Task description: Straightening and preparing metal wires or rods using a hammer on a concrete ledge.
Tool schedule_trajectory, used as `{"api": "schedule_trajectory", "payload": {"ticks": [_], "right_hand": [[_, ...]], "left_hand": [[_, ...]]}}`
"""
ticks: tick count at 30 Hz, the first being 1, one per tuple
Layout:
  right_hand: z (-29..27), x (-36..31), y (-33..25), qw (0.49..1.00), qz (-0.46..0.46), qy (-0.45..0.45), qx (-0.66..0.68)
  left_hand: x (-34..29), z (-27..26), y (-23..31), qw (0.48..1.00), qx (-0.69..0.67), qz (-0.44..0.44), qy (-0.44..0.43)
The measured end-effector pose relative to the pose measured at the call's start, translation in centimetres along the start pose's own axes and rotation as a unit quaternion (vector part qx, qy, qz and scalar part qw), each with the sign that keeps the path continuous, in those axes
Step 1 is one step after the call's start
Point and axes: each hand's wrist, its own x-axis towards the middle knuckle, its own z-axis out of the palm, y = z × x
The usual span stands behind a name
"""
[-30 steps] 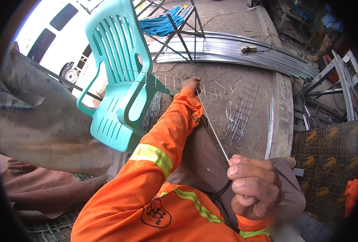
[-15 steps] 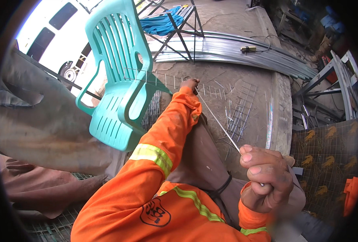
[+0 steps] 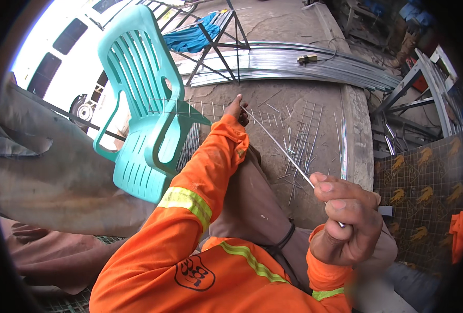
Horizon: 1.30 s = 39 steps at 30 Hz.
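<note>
My left hand point(image 3: 236, 110), at arm's length, is closed around a narrow ladder-like strip of wire mesh point(image 3: 202, 108); part of its grip is hidden. The strip passes in front of a turquoise plastic chair point(image 3: 140, 169) on the left. A thin straight metal rod point(image 3: 284, 150) slants between my hands, its far end at my left hand. Close to my body, my right hand point(image 3: 349, 216) has its fingers curled round the rod, whose near tip pokes out below them.
A wire mesh piece point(image 3: 307, 133) and loose rods point(image 3: 343, 146) lie on the concrete floor. Beyond are long metal profiles point(image 3: 273, 61) and a metal stand point(image 3: 226, 39) with blue cloth. A grey metal frame point(image 3: 424, 83) stands right, above a dark patterned sheet point(image 3: 424, 193).
My left hand has shifted slightly left and its thumb now points up. The right hand still grips the rod. The view has turned a little, so the surroundings sit further left.
</note>
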Motion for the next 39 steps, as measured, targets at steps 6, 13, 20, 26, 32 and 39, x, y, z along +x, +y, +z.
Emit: {"api": "schedule_trajectory", "payload": {"ticks": [6, 13, 20, 26, 32, 39], "right_hand": [[0.1, 0.1, 0.4, 1.0, 0.006, 0.007, 0.001], [-0.9, 0.1, 0.4, 0.997, -0.001, 0.055, -0.062], [-1.6, -0.2, 0.9, 0.997, -0.011, 0.072, -0.024], [-1.2, -0.4, 0.6, 0.996, 0.006, 0.085, -0.009], [-1.1, -0.4, 0.2, 0.999, 0.0, 0.052, -0.01], [-1.2, -0.1, 0.2, 0.997, -0.065, 0.021, -0.047]], "left_hand": [[1.4, -1.1, 0.0, 0.996, -0.018, 0.005, -0.083], [0.3, 0.2, -0.1, 0.998, -0.048, -0.007, -0.046], [-1.2, 1.7, -0.1, 0.999, -0.03, -0.013, -0.033], [-0.5, 1.6, -0.2, 0.998, -0.036, -0.02, -0.041], [0.3, 1.3, -0.5, 0.998, -0.05, -0.012, -0.046], [-1.2, 1.5, -0.2, 0.982, -0.162, 0.014, -0.094]]}}
